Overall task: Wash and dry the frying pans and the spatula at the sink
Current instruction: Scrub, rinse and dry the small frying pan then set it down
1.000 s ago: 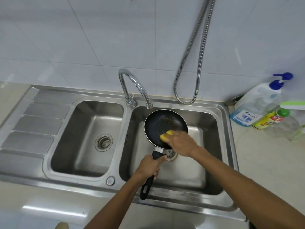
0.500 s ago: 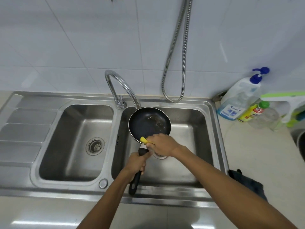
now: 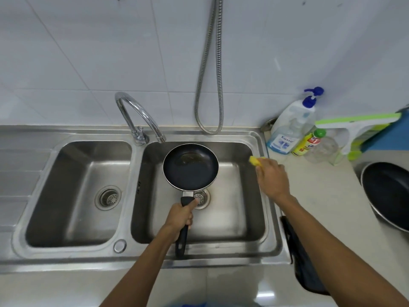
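left hand (image 3: 180, 216), grip round frying pan (image 3: 190, 167) handle; right hand (image 3: 272, 180), grip round sponge (image 3: 254, 161)

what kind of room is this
Most likely a home kitchen's washing-up corner: a steel double sink with a curved tap below white wall tiles, a frying pan held over one basin, soap bottles on the counter.

The left hand (image 3: 180, 218) is gripping the frying pan (image 3: 190, 171) by its handle, fingers curled round it, forearm reaching forward — the right hand (image 3: 271, 178) is stretching out rightward, pinching a yellow sponge (image 3: 255, 161) at its fingertips.
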`<state>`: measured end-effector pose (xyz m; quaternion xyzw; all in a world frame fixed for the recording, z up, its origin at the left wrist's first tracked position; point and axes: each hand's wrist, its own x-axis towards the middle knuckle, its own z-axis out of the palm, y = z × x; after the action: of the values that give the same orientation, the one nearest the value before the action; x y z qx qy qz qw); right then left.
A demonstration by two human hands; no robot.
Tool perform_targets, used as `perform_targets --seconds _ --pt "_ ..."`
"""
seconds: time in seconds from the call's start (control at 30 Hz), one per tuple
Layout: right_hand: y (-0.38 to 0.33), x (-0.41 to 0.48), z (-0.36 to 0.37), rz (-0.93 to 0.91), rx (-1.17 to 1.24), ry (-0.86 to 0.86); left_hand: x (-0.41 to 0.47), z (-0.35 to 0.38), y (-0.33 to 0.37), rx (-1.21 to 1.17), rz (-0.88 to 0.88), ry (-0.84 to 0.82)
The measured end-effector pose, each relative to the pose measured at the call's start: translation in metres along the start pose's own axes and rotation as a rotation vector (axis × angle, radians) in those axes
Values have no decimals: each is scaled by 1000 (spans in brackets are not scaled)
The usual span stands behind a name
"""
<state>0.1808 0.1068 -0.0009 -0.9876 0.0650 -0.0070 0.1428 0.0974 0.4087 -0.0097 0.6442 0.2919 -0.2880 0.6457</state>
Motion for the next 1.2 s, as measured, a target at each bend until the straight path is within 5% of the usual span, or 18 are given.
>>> perform_targets --seconds 0.17,0.27,0.4,0.63,0.83,0.93,1.13,1.2 --pt "46 1 -4 265 -64 -45 -1 21 -4 -4 -17 0" --pt "65 -2 14 221 -157 -283 -2 31 -7 -1 -29 17" --pt "73 3 23 193 -154 -345 -3 40 -11 8 -38 63" --pt "72 10 21 164 -169 -332 -7 58 -13 -32 -52 106" --pt "23 -4 16 35 70 -65 -11 65 -12 -61 -65 110" --pt "-23 -27 13 16 411 -272 -14 69 -8 -81 -64 116" --pt "-94 -69 12 299 786 -979 -16 71 2 -101 -31 126" --pt "-109 -77 7 367 892 -1046 -15 69 1 -85 -18 142"
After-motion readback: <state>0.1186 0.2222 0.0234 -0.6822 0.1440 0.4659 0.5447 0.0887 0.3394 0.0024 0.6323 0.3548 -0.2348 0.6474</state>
